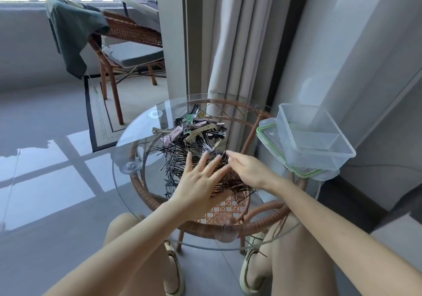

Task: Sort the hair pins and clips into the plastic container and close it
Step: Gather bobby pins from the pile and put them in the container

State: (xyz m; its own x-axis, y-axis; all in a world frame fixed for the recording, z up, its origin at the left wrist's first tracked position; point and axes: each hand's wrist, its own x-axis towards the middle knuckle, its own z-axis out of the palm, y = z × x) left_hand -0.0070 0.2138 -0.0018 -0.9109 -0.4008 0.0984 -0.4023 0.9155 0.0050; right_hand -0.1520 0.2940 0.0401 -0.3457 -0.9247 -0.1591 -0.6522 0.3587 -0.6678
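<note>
A spread of thin black hair pins [173, 161] lies on the round glass table [127, 149]. Behind it sits a heap of coloured hair clips [196, 129], pink, gold, green and black. My left hand [201, 181] rests flat on the pins with fingers spread. My right hand [246, 170] is beside it, fingertips pinched at a small bunch of black pins. A clear plastic container [319, 140] stands open and empty at the table's right edge, on top of its green-rimmed lid [271, 138].
The table has a wicker frame [249, 122] under the glass. A rattan chair [127, 44] with a green cloth draped on it stands at the back left. Curtains [228, 44] hang right behind the table. My knees are under the near edge.
</note>
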